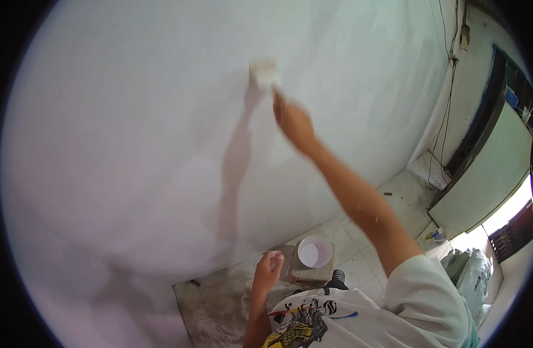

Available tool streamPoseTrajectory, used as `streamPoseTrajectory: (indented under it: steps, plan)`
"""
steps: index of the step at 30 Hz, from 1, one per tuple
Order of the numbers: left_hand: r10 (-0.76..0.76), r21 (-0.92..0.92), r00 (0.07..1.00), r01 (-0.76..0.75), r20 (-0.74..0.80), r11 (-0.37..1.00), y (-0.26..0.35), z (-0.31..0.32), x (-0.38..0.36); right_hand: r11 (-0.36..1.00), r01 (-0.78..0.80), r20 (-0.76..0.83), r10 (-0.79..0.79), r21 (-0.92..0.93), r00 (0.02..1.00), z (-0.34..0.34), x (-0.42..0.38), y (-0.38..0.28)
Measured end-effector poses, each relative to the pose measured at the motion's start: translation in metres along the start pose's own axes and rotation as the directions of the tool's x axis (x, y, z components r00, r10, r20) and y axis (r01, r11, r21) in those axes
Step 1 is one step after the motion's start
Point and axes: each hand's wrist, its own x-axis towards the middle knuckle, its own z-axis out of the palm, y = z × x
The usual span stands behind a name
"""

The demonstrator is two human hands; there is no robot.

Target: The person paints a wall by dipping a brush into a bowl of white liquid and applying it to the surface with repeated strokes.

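A wide, pale brush (264, 73) is up against the white wall (133, 116), its bristles pointing up and left. My right hand (295, 122) is wrapped round its handle, with the arm stretched far out. Low near my body, my left hand (268, 269) has its fingers curled, with whitish smears on the fingertips; whether anything is in it is too small to tell. Just right of that hand stands a white bucket (315, 252) with pale liquid inside, on a woven-looking stool (310, 274).
Tiled floor (359, 240) runs along the wall's foot. At the right are a green-grey door panel (486, 168), hanging cables (448, 110), a small container (438, 235) and plastic-wrapped items (473, 275). My shoe (337, 279) is beside the stool.
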Motion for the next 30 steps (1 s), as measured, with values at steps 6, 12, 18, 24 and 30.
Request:
streamPoseTrajectory:
  steps: [6, 12, 18, 24, 30]
  plan:
    - [-0.009, 0.055, 1.000, 0.009, -0.002, 0.998, -0.014, -0.006, -0.009, 0.986, -0.166, 0.537, 0.128, 0.023, 0.834, 0.047, -0.135, 0.027]
    - [-0.100, 0.033, 0.994, 0.102, -0.051, 0.994, -0.011, -0.012, -0.016, 0.977, 0.131, -0.066, -0.121, 0.167, 0.990, -0.078, 0.087, -0.019]
    - [-0.162, 0.010, 0.987, 0.162, -0.003, 0.987, -0.018, -0.004, -0.018, 0.973, 0.154, -0.317, -0.093, 0.172, 0.944, -0.051, 0.056, -0.031]
    - [-0.130, 0.075, 0.991, 0.128, 0.012, 0.989, -0.037, -0.001, -0.018, 0.945, -0.252, 0.187, 0.214, 0.211, 0.959, 0.065, -0.205, 0.028]
    - [-0.227, 0.094, 0.974, 0.228, -0.023, 0.969, -0.051, -0.006, -0.033, 0.901, -0.430, 0.512, 0.342, 0.058, 0.788, 0.108, -0.300, 0.096]
